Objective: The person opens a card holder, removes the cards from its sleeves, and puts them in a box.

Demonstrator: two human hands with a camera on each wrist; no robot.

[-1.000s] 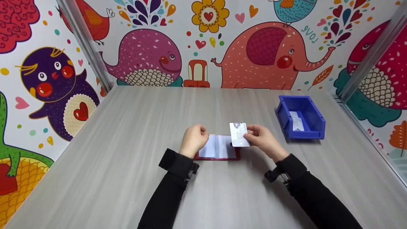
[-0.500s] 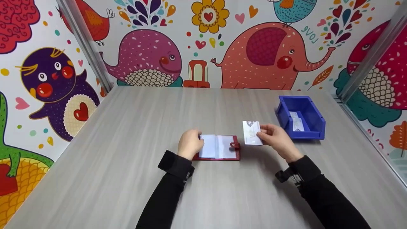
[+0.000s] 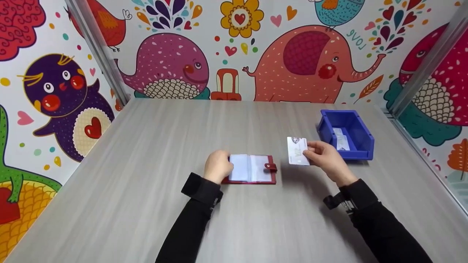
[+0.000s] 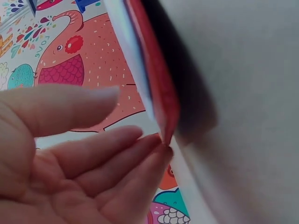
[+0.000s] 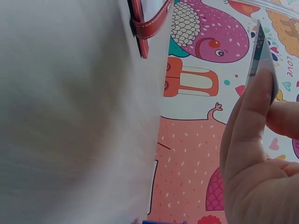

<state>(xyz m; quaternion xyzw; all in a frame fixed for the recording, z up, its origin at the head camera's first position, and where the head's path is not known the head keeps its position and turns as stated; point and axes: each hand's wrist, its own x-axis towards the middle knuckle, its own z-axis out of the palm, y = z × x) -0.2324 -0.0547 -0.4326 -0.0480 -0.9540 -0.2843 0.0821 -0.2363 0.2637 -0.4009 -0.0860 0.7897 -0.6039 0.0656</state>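
A red card holder lies spread on the table, with clear sleeves inside and a snap strap on its right side. My left hand is at its left edge. In the left wrist view the fingertips touch the holder's red cover, while the thumb stands apart from it. To the right, my right hand pinches a white card marked VIP, held upright above the table. The right wrist view has this card nearly edge-on between thumb and fingers.
A blue bin holding white cards stands at the table's back right, just beyond my right hand. Walls printed with cartoon animals, such as an elephant, border the table at the back and sides.
My right hand has moved right with the card, away from the card holder, uncovering its strap. The left hand has come down slightly to the holder's left edge.
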